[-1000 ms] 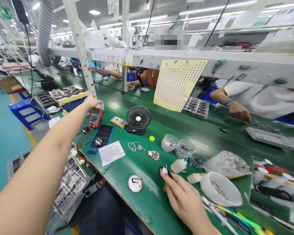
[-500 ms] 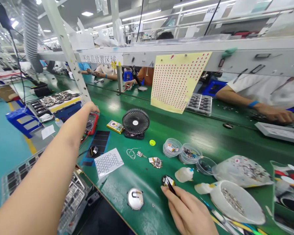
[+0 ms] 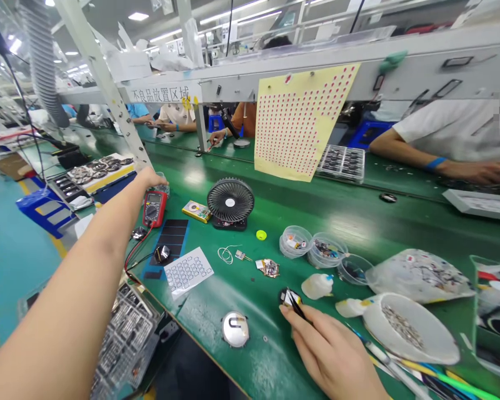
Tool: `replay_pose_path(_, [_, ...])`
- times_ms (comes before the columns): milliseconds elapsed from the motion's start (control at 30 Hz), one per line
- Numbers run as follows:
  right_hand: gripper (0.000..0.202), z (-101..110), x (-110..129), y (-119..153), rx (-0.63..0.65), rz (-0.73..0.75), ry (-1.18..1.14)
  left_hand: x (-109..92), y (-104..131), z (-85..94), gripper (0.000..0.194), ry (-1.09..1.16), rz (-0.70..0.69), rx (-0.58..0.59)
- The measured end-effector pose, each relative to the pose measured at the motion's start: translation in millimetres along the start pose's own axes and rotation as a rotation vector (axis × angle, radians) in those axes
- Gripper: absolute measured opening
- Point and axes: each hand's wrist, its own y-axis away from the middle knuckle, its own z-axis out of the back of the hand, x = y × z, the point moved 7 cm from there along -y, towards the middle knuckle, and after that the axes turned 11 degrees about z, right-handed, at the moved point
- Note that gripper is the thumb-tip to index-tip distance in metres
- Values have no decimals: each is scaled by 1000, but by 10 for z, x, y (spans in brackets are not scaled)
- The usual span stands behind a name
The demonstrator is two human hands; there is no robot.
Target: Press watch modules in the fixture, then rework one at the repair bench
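My left hand [image 3: 153, 176] reaches far out beside the slanted metal post, just behind the red multimeter [image 3: 154, 208]. A small clear container shows at its fingertips; whether they grip it is hidden. Black tweezers [image 3: 296, 307] are held in my right hand [image 3: 329, 347], their tips on a small round black device [image 3: 286, 297] with a white part inside. To the left of that lies a round silver cover [image 3: 235, 329] with a dark U-shaped mark. A small round circuit assembly [image 3: 268, 268] rests farther back on the green bench.
A black fan [image 3: 230, 201] stands mid-bench. Round tubs [image 3: 295, 242], a white bottle [image 3: 318, 285], a plastic bag [image 3: 419, 275] and a white bowl [image 3: 437, 347] of small parts sit at right. Stacked trays [image 3: 127, 339] are below left. People work across the bench.
The view has shifted slightly, uncovering more of the multimeter below my left forearm. My left hand still reaches out by the post, and my right hand keeps the tweezers at the device.
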Motion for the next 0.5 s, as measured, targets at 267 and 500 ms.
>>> replay_pose_path(267, [31, -41, -21, 38, 26, -19, -44, 28, -85, -154, 41, -75, 27, 44])
replay_pose_path(500, [29, -32, -19, 38, 14, -30, -41, 36, -104, -217, 42, -66, -5, 38])
